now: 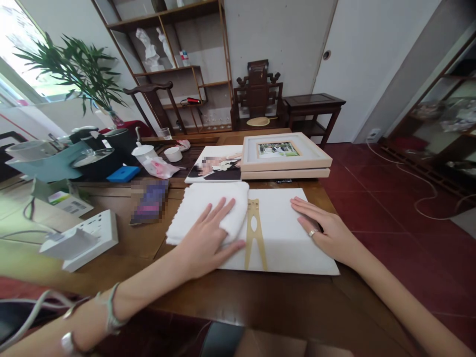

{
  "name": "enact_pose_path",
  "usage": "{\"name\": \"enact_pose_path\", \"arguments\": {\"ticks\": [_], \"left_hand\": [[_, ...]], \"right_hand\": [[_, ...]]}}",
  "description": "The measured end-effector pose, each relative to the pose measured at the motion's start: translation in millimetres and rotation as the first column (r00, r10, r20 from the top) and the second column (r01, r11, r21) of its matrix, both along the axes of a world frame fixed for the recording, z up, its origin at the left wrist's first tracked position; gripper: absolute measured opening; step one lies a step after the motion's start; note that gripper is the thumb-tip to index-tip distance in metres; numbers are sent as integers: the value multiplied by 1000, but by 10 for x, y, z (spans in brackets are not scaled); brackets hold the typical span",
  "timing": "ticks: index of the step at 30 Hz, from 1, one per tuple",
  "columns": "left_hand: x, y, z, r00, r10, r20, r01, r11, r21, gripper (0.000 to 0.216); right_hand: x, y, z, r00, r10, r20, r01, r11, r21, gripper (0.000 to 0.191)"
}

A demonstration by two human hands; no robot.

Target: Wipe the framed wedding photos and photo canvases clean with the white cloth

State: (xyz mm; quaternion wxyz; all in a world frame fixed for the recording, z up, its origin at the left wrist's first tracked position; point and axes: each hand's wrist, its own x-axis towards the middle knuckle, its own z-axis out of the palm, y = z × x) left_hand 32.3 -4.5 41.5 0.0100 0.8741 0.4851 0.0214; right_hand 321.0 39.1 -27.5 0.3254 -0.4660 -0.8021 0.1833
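My left hand (210, 238) rests with fingers spread on a folded white cloth (197, 206). Beneath and beside the cloth lies a flat white board (282, 228), part of it hidden by the cloth and hand. A gold-coloured, A-shaped stand leg (255, 233) lies flat along the board, between my hands; whether it is fixed there I cannot tell. On the board's right edge lies my right hand (322, 228), fingers stretched out and a ring on one of them. Neither hand grips anything.
Behind the board lie a photo panel (219, 163) and two stacked wooden picture frames (286, 161). To the left are a white power strip (92, 240), a small open box (63, 198), a dark purple item (150, 201), a blue box (123, 173) and a white teapot (143, 151).
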Motion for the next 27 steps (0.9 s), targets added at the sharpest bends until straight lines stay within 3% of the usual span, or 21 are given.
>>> {"name": "enact_pose_path", "arguments": {"ticks": [4, 7, 11, 14, 17, 20, 24, 27], "left_hand": [[-72, 299, -33, 998, 61, -26, -60, 997, 57, 56], [-36, 281, -36, 997, 55, -58, -52, 997, 54, 50], [81, -207, -49, 999, -19, -41, 21, 998, 60, 36], [135, -672, -100, 996, -81, 43, 74, 988, 139, 28], [117, -872, -149, 991, -110, 80, 97, 984, 150, 23], [40, -692, -151, 993, -93, 73, 84, 989, 126, 26], [-101, -117, -82, 999, -44, -21, 45, 997, 60, 38], [-213, 273, -48, 1000, -21, -9, 21, 996, 88, 51]], "right_hand": [[0, 1, 1, 1000, 9, -2, -9, 1000, 14, 40], [-3, -2, 11, 1000, 15, 11, -15, 1000, 7, 41], [-9, -7, 21, 1000, 6, 22, -6, 1000, -4, 41], [-11, -10, 21, 1000, 4, 25, -4, 1000, -5, 42], [-9, -13, 19, 1000, 4, 29, -4, 1000, -1, 42], [-7, -15, 18, 999, 4, 36, -4, 1000, -3, 42], [-10, -10, 17, 999, 6, 31, -6, 1000, 2, 42], [-8, -6, 15, 999, 8, 33, -8, 1000, 3, 41]]}}
